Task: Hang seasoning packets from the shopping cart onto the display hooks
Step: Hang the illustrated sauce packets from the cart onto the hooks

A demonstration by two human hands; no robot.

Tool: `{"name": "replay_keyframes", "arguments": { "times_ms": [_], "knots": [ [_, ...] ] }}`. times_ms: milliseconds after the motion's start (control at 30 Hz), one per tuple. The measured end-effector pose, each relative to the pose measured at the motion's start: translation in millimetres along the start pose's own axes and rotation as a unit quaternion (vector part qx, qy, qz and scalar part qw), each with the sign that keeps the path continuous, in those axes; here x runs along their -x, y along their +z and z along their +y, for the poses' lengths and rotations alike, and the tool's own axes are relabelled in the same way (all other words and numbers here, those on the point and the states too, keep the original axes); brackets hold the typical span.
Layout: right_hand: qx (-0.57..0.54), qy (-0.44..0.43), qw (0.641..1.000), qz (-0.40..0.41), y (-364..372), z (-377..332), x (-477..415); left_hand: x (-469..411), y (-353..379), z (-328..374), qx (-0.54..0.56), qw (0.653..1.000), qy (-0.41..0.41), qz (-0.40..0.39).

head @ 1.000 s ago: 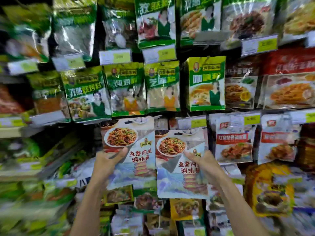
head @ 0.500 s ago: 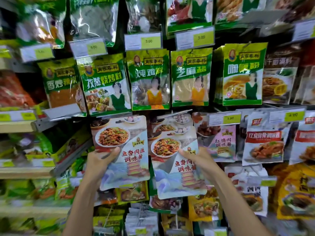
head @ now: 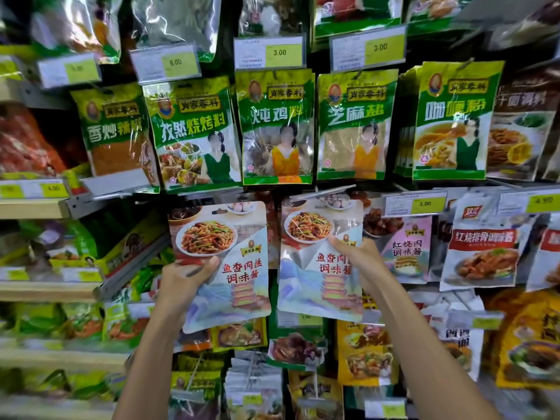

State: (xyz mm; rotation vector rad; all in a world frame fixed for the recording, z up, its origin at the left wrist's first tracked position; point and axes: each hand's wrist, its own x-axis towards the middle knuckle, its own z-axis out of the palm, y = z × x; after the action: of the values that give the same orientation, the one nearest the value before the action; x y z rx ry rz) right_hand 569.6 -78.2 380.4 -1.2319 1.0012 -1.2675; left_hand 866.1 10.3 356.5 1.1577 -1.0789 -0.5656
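**Two seasoning packets held up before the display hooks**

The fingers point(head: 209, 263) of the left hand point(head: 181, 280) are closed on the lower left edge of the left seasoning packet point(head: 230, 237). The thumb is laid across its front, and the other fingers are hidden behind it. The packet is held upright with a slight tilt. Its hang hole is seen free near the top edge, with no hook through it.

The fingertips of the right hand point(head: 360, 262) are pinched on the right side of the right seasoning packet point(head: 312, 268), just below the printed plate of food. This packet is also upright, just beside the first, with a narrow gap between them. Its top edge is raised to a metal display hook point(head: 321, 192) that juts out above it. Whether the hook passes through the hole cannot be told.

Both packets carry the same design: a white plate of shredded stir-fry above red characters and a pale blue lower half.

Directly above them, a row of green packets point(head: 275, 125) is hung side by side. To the right of the right hand a pink packet point(head: 406, 247) is hung under a yellow price tag point(head: 415, 203) marked 3.00, and farther right a packet with a red band point(head: 481, 253) is seen. At far left, a wooden shelf point(head: 33, 207) stocked with blurred green bags is visible. More packets are hung below the forearms.
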Motion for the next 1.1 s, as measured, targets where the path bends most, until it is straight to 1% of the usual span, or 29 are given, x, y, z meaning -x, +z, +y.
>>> {"name": "replay_keyframes", "arguments": {
  "times_ms": [100,233,367,467,733,833,1000,1100],
  "knots": [
    [-0.008,0.022,0.999,0.025,1,2,-5,2,0,-2,-0.015,1.0,-0.011,0.003],
    [0.035,0.063,0.997,0.025,-2,17,0,6,-2,-4,0.008,1.0,-0.023,0.003],
    [0.047,0.064,0.997,0.006,-5,30,12,9,-6,-6,0.031,0.999,-0.029,0.004],
    [0.039,0.047,0.998,0.001,-5,31,16,10,-4,-7,0.018,1.0,-0.022,0.006],
    [0.05,0.014,0.998,0.028,7,8,-2,9,10,-13,0.009,1.0,-0.02,0.004],
    [0.043,0.033,0.997,0.047,10,0,-13,7,14,-17,0.009,1.0,-0.023,-0.003],
    [0.041,0.056,0.997,0.039,12,-2,-24,1,14,-21,0.034,0.999,-0.02,-0.008],
    [0.038,0.08,0.995,0.042,13,-1,-28,-1,14,-18,0.025,1.0,-0.009,0.0]
  ]
}}
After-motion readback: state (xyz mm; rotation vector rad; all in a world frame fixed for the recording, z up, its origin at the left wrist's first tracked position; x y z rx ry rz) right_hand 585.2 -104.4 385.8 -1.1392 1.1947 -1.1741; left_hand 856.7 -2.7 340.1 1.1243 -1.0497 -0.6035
